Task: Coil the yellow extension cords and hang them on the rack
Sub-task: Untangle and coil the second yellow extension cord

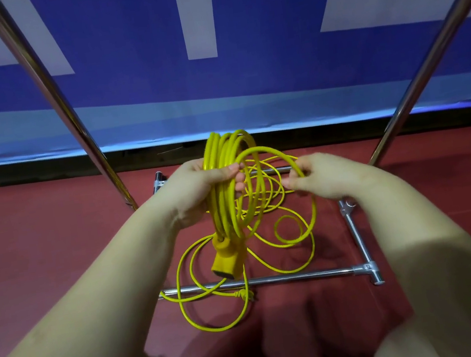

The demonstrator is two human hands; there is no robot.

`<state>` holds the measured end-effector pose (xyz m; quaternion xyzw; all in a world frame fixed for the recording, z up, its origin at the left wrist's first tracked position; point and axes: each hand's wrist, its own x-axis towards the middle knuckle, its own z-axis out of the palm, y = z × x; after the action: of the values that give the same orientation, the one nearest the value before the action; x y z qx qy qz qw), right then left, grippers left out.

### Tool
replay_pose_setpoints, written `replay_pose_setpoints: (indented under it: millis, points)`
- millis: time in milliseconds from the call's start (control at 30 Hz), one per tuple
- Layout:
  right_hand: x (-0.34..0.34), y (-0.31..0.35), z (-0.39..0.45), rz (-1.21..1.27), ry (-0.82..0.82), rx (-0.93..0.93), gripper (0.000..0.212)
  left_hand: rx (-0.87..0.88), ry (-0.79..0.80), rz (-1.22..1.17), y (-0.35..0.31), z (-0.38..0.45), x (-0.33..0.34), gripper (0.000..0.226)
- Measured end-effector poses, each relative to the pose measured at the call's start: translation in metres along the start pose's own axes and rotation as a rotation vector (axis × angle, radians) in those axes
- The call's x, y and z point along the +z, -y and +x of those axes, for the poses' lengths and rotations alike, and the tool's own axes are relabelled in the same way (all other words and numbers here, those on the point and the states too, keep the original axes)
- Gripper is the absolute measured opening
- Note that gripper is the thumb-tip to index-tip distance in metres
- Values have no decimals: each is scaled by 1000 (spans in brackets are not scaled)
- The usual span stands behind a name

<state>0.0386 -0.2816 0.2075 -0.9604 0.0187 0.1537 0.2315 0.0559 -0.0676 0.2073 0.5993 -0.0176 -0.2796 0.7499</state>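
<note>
left hand (199,189): your fingers clamped round yellow cord coil (225,161), frame centre.
right hand (322,177): fingers pinch a loose loop, 3 o'clock of coil.
socket end (226,260): hangs below coil.
loose cord (216,303): on red floor (38,238), over rack base (273,279).
writing: white shapes on blue banner (148,53), unreadable.

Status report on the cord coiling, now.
Left hand grips the gathered coil of yellow extension cord; right hand pinches the next loop. Yellow socket end dangles; loose cord on red floor, draped over chrome rack base bar. Nothing hung yet.
</note>
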Motion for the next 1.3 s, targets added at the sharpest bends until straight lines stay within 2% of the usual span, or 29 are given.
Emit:
replay_pose_setpoints:
  millis: [100,167,267,400,533,633,833,967,1133,1233,1300]
  points:
    - [5,-6,0,-112,131,76,8,75,-118,-94,-3,3,-7,9]
    - [8,-4,-2,0,179,91,8,119,-212,-140,-4,5,-10,11]
    - [3,7,-6,513,174,106,8,148,-291,-86,-3,6,-12,9]
    - [-10,23,-11,1159,87,111,10,133,-246,82,2,5,-8,5]
    - [-15,31,-12,1440,30,155,14,116,-211,194,7,5,-4,6]
    - [-16,31,-11,1439,-3,178,15,109,-242,258,10,7,-3,9]
    - [-17,29,-9,1193,-125,187,14,129,-243,363,14,6,6,26]
    - [-21,24,-8,1109,-166,229,12,111,-204,224,15,7,5,15]
    - [-21,26,-6,1357,-99,230,19,84,-110,176,16,6,6,9]
    - [-18,28,-3,1547,-133,245,20,72,-39,250,18,3,8,12]
    - [-17,28,-2,1653,-164,270,19,56,28,217,21,2,11,9]
